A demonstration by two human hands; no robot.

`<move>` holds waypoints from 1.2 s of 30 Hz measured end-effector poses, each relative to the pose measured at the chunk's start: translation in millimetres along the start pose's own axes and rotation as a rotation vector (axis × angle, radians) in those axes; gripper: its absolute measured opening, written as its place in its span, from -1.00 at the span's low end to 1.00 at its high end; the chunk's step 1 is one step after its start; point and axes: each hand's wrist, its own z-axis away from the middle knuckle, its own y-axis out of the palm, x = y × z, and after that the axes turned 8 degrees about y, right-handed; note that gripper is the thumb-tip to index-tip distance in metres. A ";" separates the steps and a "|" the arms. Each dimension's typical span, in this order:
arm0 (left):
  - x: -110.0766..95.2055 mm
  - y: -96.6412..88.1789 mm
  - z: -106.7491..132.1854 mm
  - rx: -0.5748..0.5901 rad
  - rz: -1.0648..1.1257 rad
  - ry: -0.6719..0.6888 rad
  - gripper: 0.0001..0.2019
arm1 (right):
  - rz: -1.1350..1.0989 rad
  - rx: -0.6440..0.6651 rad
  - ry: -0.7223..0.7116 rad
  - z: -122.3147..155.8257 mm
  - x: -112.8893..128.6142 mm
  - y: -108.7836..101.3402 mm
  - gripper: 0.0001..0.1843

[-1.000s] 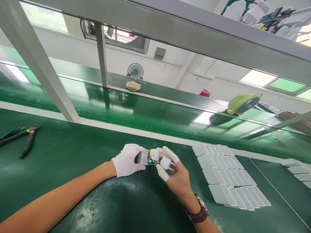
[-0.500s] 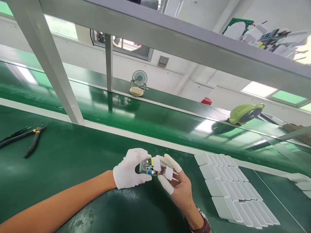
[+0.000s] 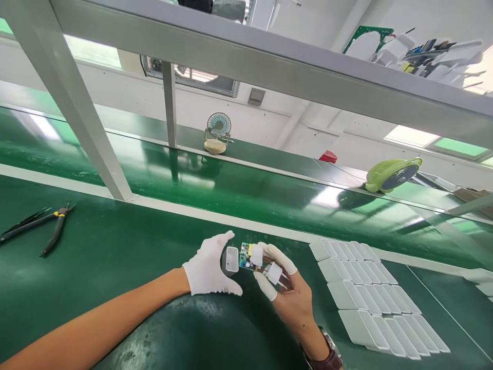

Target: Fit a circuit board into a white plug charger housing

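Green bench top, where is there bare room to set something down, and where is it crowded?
Bare mat lies between the pliers and the left hand, and along the white rail behind both hands. It is crowded right of the right hand, where rows of white casings lie packed.

Left hand [image 3: 210, 270] gloved, fingers curled, thumb up. Right hand [image 3: 287, 290] bare, finger cots on, pinching.

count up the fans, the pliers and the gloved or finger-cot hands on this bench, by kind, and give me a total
Desk fans: 2, a teal fan and a green fan
Pliers: 1
Hands: 2, the gloved left hand on a white shell, and the right hand with finger cots on a circuit board
Total: 5
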 end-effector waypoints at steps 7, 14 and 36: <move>12.4 6.2 -0.4 -0.120 0.068 0.230 -0.40 | 0.287 0.035 -0.342 1.7 1.6 1.6 -0.36; 15.6 6.8 1.3 -0.158 0.032 0.361 -0.40 | 0.345 0.154 -0.400 1.2 0.0 4.6 -0.27; 14.9 12.1 2.0 -0.200 -0.056 0.460 -0.38 | 0.420 0.201 -0.295 1.6 3.0 7.7 -0.29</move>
